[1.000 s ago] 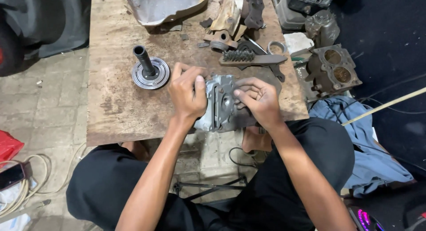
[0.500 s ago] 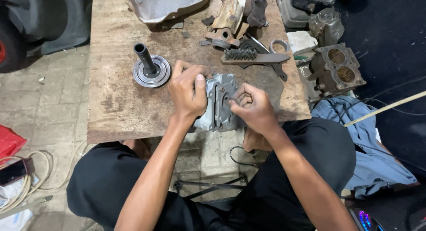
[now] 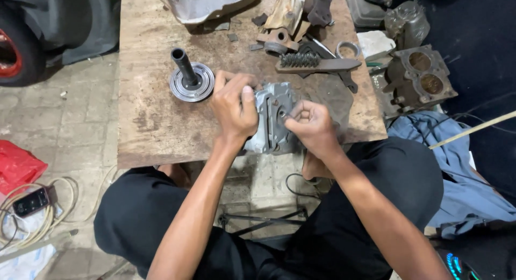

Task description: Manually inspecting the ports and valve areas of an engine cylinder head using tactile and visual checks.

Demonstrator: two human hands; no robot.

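Two hands of mine meet on a grey cast metal housing that sits at the near edge of the worn wooden surface, its lower end hanging just over that edge. My left hand is wrapped around the housing's left side, fingers curled over its top and thumb lying along its face, gripping it firmly. My right hand is drawn nearly into a fist, thumb and forefinger pinched together at a small hole in the housing's face; whether something tiny sits between them I cannot tell.

Left of my hands, toward the middle of the surface, stands a round metal disc with an upright dark shaft. Beyond the housing, toward the far right corner, lies a wire brush, with a metal ring just past it. Off the right edge, a block with two round bores rests on the floor beside a blue cloth.
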